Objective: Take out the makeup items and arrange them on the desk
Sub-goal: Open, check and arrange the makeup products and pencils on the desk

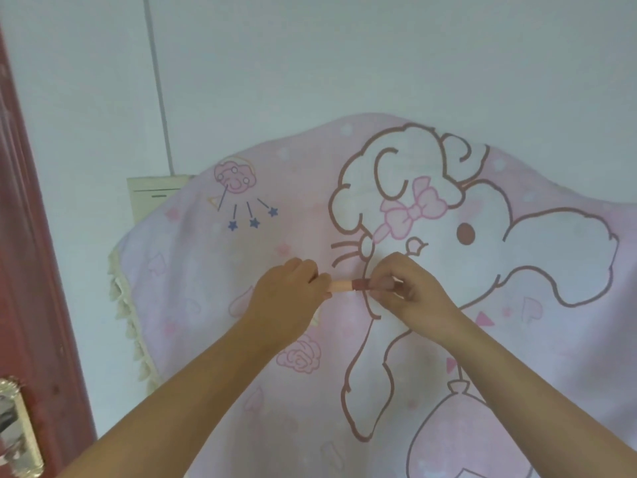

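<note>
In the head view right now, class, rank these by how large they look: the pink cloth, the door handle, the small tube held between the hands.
1. Pink cloth, by far the largest.
2. Door handle, though it sits nearer the camera and is partly cut off.
3. Tube, partly hidden by the fingers.

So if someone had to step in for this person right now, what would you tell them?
Left hand grips the peach end of a small lipstick-like tube; right hand pinches its dark red end. The tube is held level above the pink cartoon cloth covering the desk. Whether it is being opened or closed I cannot tell. No item lies on the cloth yet, and no makeup bag is in view. Left to do: set this down and arrange the rest.
</note>
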### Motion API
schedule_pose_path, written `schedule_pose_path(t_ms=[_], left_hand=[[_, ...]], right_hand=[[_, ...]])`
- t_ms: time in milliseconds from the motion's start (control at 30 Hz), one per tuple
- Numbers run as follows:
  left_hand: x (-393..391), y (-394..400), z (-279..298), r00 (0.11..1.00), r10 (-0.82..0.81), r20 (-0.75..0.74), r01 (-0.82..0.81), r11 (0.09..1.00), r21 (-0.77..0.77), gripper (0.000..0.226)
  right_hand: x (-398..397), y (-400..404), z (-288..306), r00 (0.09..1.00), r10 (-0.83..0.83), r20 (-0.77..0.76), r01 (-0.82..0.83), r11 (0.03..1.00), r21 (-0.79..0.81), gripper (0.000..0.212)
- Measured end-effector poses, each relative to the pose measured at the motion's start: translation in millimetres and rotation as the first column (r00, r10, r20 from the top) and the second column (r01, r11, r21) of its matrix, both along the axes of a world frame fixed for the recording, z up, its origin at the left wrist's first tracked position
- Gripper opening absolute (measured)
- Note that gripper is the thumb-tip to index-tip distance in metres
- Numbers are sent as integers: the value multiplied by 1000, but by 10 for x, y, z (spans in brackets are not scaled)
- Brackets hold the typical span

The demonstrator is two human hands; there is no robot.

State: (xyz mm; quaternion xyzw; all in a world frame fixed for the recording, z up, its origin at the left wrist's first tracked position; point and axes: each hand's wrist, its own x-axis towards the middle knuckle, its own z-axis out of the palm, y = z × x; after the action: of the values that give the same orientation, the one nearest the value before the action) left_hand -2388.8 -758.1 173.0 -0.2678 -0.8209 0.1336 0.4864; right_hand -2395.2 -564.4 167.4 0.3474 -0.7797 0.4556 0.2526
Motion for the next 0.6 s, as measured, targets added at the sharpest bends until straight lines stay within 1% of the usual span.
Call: schedule_pose_path(t_ms=[33,67,100,133,167,233,267,300,367,400,467,533,600], left_hand=[[8,-5,6,1000,11,-16,-11,1000,7,29],[7,-18,10,999,13,-40,-13,1000,16,29],[9,-33,22,999,16,-46,-14,999,29,29],[13,-49,36,998,18,-52,-16,999,43,28],[5,-67,49,998,18,-63,-15,999,49,28],[-8,-94,78,997,18,-77,-14,999,50,28],[-9,-98,97,997,20,-81,-16,999,49,28],[-14,-106,115,996,26,-90,-22,999,45,28],[-22,-126,154,994,40,-100,-35,998,52,29],[-23,-134,171,994,47,-98,-42,997,57,29],[-34,-157,187,995,51,-86,-46,997,61,28],[-25,-158,197,995,55,-80,-50,997,63,27],[-13,-157,205,995,60,-79,-56,997,55,28]], right_hand=[[3,6,9,1000,20,-10,-19,1000,14,41],[18,8,40,998,56,41,-56,998,3,38],[48,5,87,988,88,127,-87,996,-20,32],[56,-4,128,976,90,198,-86,996,-28,22],[50,-14,167,969,60,238,-58,998,-15,14],[-1,-33,221,970,-39,239,33,999,29,31],[-17,-40,244,974,-75,213,68,997,39,35],[-19,-48,265,979,-93,181,88,995,36,34],[-29,-49,294,989,-59,135,57,998,18,29],[-32,-41,312,991,-32,129,30,999,19,30],[-31,-30,332,986,25,166,-32,999,42,34],[-31,-45,328,976,69,206,-78,996,37,28],[-2,-79,321,965,56,257,-61,998,10,11]])
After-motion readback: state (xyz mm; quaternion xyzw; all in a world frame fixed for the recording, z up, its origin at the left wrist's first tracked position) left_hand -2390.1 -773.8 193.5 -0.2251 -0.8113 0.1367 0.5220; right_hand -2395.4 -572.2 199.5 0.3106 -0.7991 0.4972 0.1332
